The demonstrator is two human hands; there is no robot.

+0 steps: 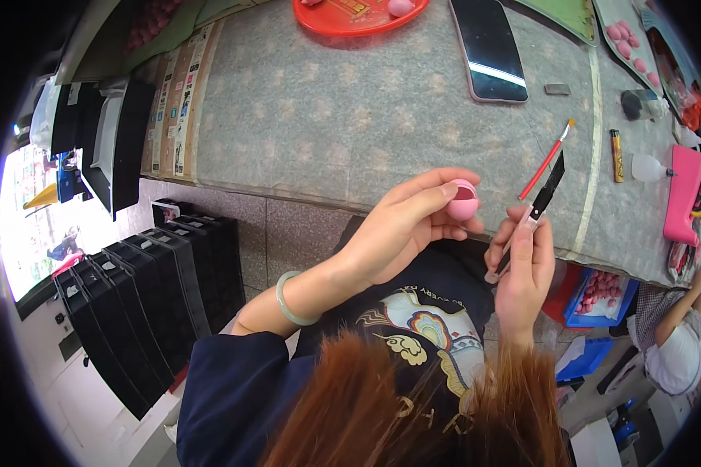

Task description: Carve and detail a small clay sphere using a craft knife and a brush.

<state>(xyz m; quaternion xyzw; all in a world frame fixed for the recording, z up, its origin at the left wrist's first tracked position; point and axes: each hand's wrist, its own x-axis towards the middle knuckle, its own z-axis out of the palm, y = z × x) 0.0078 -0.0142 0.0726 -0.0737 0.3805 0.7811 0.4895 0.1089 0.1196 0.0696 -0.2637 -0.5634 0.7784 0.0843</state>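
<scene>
Left hand: right of the frame's centre, grip clamped on a pink ball, thumb against its upper left side. The ball is held at the counter's near edge, and an opening with a darker inside shows in its upper part. Right hand: to the right of the left hand, grip clamped on the handle of a knife. The black blade points to the upper right and is apart from the ball. A pale green bangle is on the left forearm.

The counter has a grey, worn covering. On it, a red-handled brush lies near the blade, bristles toward the upper right. A phone with a dark screen lies at upper right of centre, with a small grey block just beside its lower right corner. A red tray at the top edge carries pink pieces. Farther right are a yellow tube, a squeeze bottle and a pink tape dispenser.

Lower right: a blue bin holding pink pieces, and a co-worker. Lower left: black crates standing in a row.
</scene>
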